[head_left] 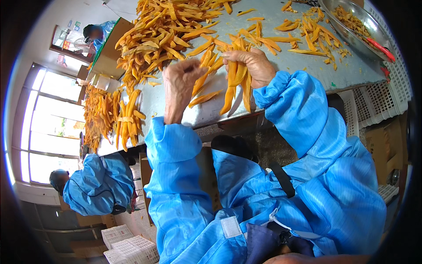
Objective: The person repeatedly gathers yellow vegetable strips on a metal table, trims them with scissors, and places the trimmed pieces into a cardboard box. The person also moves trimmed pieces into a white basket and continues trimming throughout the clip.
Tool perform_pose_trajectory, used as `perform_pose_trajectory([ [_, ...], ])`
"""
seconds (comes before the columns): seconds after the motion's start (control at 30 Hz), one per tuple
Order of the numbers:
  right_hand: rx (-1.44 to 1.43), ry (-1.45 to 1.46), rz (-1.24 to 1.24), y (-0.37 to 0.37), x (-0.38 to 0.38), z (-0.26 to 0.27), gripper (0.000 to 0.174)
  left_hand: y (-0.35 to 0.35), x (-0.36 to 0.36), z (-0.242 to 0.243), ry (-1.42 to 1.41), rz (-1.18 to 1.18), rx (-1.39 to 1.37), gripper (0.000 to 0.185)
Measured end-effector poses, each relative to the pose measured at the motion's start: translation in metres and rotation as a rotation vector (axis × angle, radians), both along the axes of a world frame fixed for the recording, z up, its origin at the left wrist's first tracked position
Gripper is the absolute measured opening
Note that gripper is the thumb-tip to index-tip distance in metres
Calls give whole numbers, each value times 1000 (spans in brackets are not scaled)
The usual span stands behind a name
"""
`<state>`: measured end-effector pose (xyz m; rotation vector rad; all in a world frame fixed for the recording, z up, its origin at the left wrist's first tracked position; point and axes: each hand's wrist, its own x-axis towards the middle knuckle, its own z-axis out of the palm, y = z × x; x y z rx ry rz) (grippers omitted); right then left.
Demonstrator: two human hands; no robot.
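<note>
My right hand [255, 66] grips a bunch of long orange dried strips [238, 79], which look like dried sweet potato or mango, above the metal table's near edge. To its left, my left hand [181, 77] is raised with curled fingers, blurred; whether it holds anything cannot be told. Loose strips [206, 97] lie on the metal table [286, 72] between the two hands. Behind my left hand rises a large heap of the same strips [158, 36]. Further left lies a bundle with a pale band around its middle [126, 119], beside more strips [99, 115].
A steel bowl [379, 54] with small pieces and a red-handled tool [380, 49] stands at the right. Scattered strips [313, 31] lie near it. White plastic crates [379, 102] are beyond the table's right end. A co-worker in blue [99, 184] is at lower left, another person [99, 34] beyond.
</note>
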<state>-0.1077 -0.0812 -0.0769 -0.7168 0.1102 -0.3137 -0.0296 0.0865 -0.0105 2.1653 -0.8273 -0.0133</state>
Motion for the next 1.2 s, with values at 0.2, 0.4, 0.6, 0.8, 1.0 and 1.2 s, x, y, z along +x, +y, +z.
perform_pose_trajectory([
  [0.2, 44, -22, 85, 0, 0, 0, 16, 24, 19, -42, -441, 84, 333, 23],
  [0.4, 18, 38, 105, -3, -2, 0, 25, 35, 39, -12, -16, 151, -44, 28],
  [0.6, 137, -72, 147, 4, -3, 6, 26, -15, -13, -13, 270, -260, -369, 26],
  [0.8, 144, -70, 10, 1, -9, 10, 23, -24, 3, -6, 343, -338, -256, 26],
  [1.0, 123, 80, -132, 2, -5, 12, 29, -17, 81, -18, -198, -51, 333, 57],
  [1.2, 117, 78, -91, 1, -3, 10, 27, -27, 110, -16, -43, -159, 451, 53],
])
